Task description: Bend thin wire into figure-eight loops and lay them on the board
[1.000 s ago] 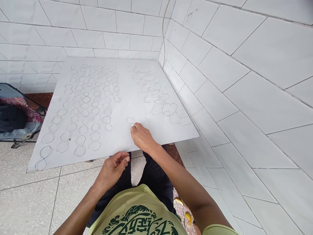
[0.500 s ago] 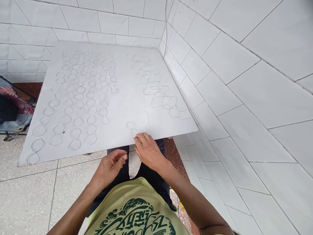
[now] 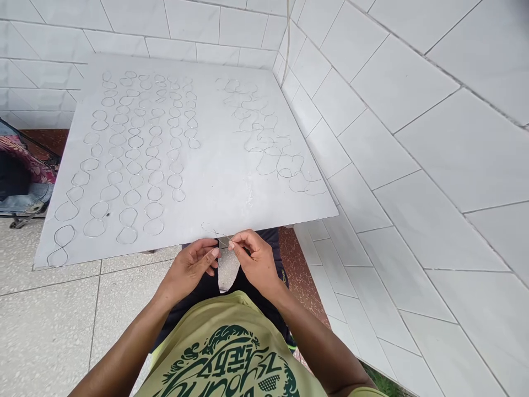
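A thin figure-eight wire loop [image 3: 215, 232] hangs over the near edge of the white board [image 3: 231, 187]. My right hand [image 3: 254, 259] pinches its near end, just off the board's edge. My left hand [image 3: 192, 267] has its fingertips closed against the same end of the wire, touching the right hand's fingers. On the board's left half, several figure-eight wire loops [image 3: 136, 160] lie in neat columns. A loose tangle of wire loops [image 3: 270, 143] lies on the right half.
White tiled walls [image 3: 413, 138] close in the board behind and on the right. A cord [image 3: 287, 33] hangs in the corner. A bag with patterned cloth [image 3: 20, 176] sits at the left on the speckled floor [image 3: 61, 320].
My right hand drew a wire loop from the board toward its near edge and lifted its end. My left hand rose to meet it. The view tilted down a little.
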Tool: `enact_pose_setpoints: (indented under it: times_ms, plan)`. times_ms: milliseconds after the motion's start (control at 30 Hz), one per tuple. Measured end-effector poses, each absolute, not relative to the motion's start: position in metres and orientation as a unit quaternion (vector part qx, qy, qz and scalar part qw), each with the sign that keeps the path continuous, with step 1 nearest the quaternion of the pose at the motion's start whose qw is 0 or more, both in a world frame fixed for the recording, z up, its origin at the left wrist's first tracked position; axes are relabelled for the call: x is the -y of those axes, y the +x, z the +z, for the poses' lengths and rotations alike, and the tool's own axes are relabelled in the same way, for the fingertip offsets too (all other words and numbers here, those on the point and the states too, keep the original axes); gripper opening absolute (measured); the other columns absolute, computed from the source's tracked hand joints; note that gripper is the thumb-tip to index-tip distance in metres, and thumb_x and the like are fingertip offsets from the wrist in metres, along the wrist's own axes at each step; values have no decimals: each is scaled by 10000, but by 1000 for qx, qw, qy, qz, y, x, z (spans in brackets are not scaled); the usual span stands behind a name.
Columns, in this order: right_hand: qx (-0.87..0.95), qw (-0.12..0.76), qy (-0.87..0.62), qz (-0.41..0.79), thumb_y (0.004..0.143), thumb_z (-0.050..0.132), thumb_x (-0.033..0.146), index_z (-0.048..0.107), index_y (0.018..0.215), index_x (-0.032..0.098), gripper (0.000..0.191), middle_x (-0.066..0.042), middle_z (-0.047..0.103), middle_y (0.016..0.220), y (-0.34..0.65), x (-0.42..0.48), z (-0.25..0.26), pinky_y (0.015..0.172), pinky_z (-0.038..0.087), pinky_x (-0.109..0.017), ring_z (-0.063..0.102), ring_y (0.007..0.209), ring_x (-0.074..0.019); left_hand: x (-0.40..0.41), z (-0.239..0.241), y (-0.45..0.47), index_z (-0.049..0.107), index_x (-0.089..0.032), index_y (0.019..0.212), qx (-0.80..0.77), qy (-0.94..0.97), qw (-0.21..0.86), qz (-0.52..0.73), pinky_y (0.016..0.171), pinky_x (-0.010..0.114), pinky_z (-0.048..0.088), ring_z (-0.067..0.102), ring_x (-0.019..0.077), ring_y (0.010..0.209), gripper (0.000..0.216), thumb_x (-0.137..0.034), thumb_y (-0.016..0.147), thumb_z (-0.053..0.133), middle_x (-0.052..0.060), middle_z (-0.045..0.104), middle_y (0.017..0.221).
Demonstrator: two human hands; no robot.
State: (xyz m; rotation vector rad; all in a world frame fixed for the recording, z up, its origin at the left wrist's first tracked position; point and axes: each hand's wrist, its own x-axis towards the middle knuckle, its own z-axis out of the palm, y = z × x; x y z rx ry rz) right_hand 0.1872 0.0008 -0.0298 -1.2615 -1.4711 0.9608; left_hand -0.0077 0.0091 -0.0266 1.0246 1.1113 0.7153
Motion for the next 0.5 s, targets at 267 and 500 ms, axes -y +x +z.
enact_pose_setpoints:
  times_ms: [267, 500]
  plan:
    - [461, 468, -518, 547, 931, 682, 301, 591, 980, 214, 135, 12, 680, 801, 174, 3, -39, 699, 527, -298, 670, 687, -157, -8, -22, -8, 714, -175, 932, -465, 470, 652, 372, 658, 289, 537, 617, 150, 727, 346, -480, 1017, 575, 33, 674, 829]
    - [733, 336, -500, 317, 1004, 471, 155, 585, 940, 205, 141, -43, 680, 876, 174, 3, -34, 745, 459, -307, 627, 801, -185, -3, -19, -9, 687, -194, 939, -438, 526, 643, 344, 678, 278, 520, 594, 144, 739, 304, -447, 1038, 552, 16, 645, 822]
